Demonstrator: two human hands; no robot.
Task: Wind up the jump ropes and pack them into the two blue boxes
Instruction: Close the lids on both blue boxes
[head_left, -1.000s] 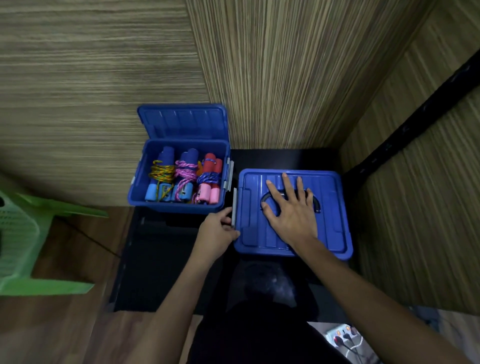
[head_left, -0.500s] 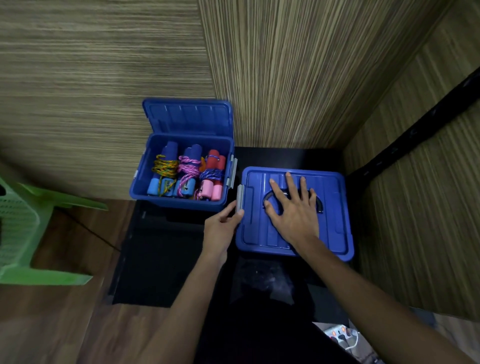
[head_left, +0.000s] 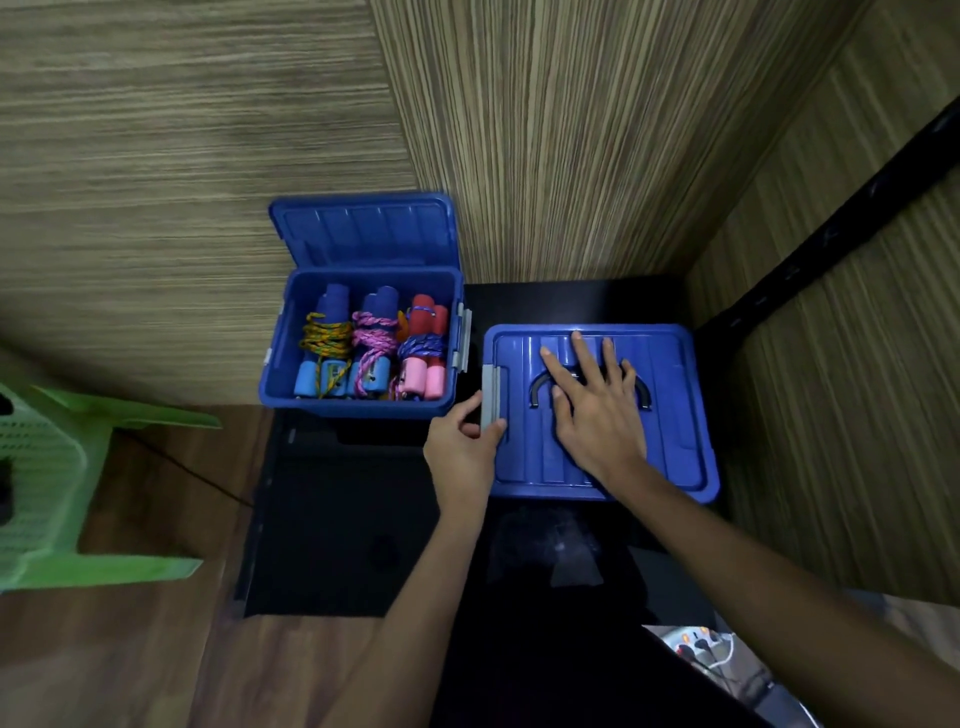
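Note:
Two blue boxes stand side by side on a black table (head_left: 332, 519). The left blue box (head_left: 275, 384) has its lid (head_left: 363, 231) raised and holds three wound jump ropes: yellow (head_left: 324, 338), pink (head_left: 374, 335) and blue-purple on red-pink handles (head_left: 423, 345). The right blue box (head_left: 670, 415) has its lid down. My right hand (head_left: 597, 410) lies flat with spread fingers on that lid, over its black handle. My left hand (head_left: 462, 447) pinches the grey latch (head_left: 490, 395) on the box's left side.
A green plastic chair (head_left: 62, 488) stands at the left on the wooden floor. Wood-panelled walls close in behind and to the right of the table. A white power strip (head_left: 701, 644) with plugs lies at the lower right.
My left hand's thumb and fingers have closed on the grey latch of the right box. My right hand stays flat on the lid. The view has shifted slightly.

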